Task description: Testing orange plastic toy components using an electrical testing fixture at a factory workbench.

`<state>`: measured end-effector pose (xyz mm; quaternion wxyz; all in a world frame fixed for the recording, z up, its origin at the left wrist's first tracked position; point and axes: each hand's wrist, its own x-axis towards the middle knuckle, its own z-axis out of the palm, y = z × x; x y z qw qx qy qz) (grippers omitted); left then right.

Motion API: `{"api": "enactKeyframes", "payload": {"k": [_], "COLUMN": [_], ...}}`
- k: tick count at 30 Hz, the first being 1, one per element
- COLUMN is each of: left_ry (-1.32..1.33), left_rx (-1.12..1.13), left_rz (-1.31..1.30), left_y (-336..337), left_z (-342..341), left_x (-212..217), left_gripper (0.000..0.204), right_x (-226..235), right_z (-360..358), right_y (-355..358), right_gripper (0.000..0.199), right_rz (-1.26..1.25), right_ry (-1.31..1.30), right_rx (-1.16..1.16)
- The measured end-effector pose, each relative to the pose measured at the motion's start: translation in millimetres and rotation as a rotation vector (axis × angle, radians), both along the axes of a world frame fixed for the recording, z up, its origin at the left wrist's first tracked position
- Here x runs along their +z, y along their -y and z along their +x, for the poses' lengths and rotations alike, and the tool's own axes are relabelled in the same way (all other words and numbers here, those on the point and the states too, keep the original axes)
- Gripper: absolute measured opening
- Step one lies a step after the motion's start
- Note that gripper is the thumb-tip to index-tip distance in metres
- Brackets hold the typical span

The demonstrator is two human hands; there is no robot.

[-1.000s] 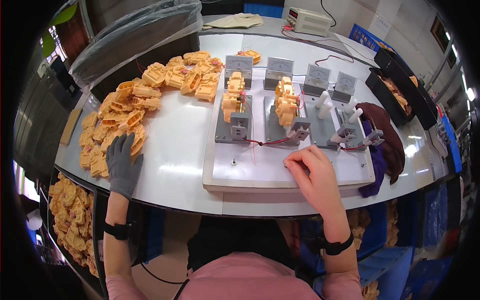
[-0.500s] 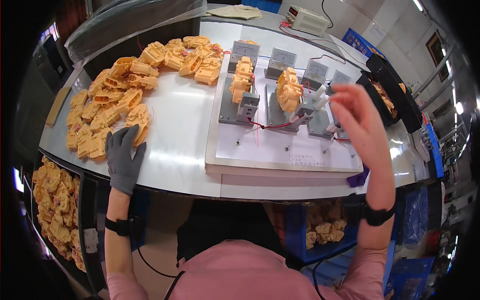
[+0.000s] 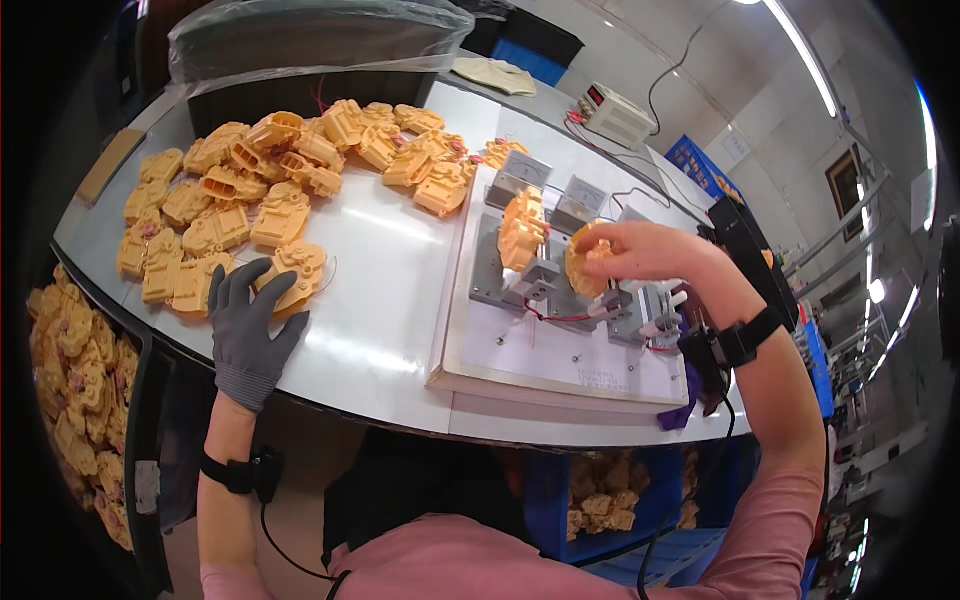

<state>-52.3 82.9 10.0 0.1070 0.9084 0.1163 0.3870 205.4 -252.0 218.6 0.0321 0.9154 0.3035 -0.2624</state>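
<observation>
My left hand (image 3: 252,328), in a grey glove, lies with its fingers spread at the near edge of a pile of yellow plastic housings (image 3: 215,230). Its fingertips touch one rounded housing (image 3: 302,272) that has a thin wire beside it. My right hand (image 3: 650,250), bare, has its thumb and fingers around a yellow housing (image 3: 577,262) mounted on a grey fixture of a white test board (image 3: 455,375). Part of that housing is hidden behind the fingers. To its left, another yellow housing (image 3: 522,230) sits upright on a similar fixture.
Analog meters (image 3: 582,203) stand behind the fixtures, and red wires run along the front. A power supply (image 3: 615,115) is at the back. A plastic-covered black bin (image 3: 300,80) borders the pile. More housings fill a bin (image 3: 85,410) below left and a blue crate (image 3: 590,540) under the table.
My right hand has moved left from the white pegs at the right onto the second mounted housing. My left hand remains by the pile, its fingers more spread. The head view has shifted.
</observation>
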Motion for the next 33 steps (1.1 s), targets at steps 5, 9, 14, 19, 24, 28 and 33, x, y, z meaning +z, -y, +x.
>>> {"api": "enactKeyframes", "payload": {"k": [5, 9, 14, 19, 24, 28, 33], "left_ry": [-0.063, -0.061, -0.025, -0.025, -0.031, -0.061, -0.124], "left_rx": [0.010, 0.029, 0.000, -0.057, -0.196, -0.261, -0.267], "left_rz": [-0.049, -0.056, -0.055, -0.041, -0.074, -0.036, -0.614], "left_y": [-1.5, -2.0, -0.1, 0.1, 1.1, 6.9, 32.8], "left_z": [0.8, 0.2, 1.2, 0.6, 2.5, 4.3, -5.2], "left_x": [-0.8, -1.4, -2.1, -2.7, -1.3, 1.6, 26.8], "left_gripper": [0.050, 0.042, 0.037, 0.032, 0.037, 0.043, 0.042], "right_x": [1.5, 1.8, 11.7, 27.0, -23.9, -76.1, -113.8], "right_z": [-13.1, -12.6, -30.2, -80.3, -151.9, -180.2, -187.2], "right_y": [-10.9, -11.1, 3.5, 38.3, 72.4, 70.9, 58.4], "right_gripper": [0.044, 0.044, 0.051, 0.045, 0.045, 0.039, 0.037], "right_rz": [-0.067, -0.064, 0.017, 0.618, 0.833, 0.923, 1.098], "right_ry": [-0.020, -0.028, 0.117, 0.339, 0.213, 0.007, -0.190], "right_rx": [0.005, 0.048, -0.024, -0.107, 0.007, -0.032, -0.068]}}
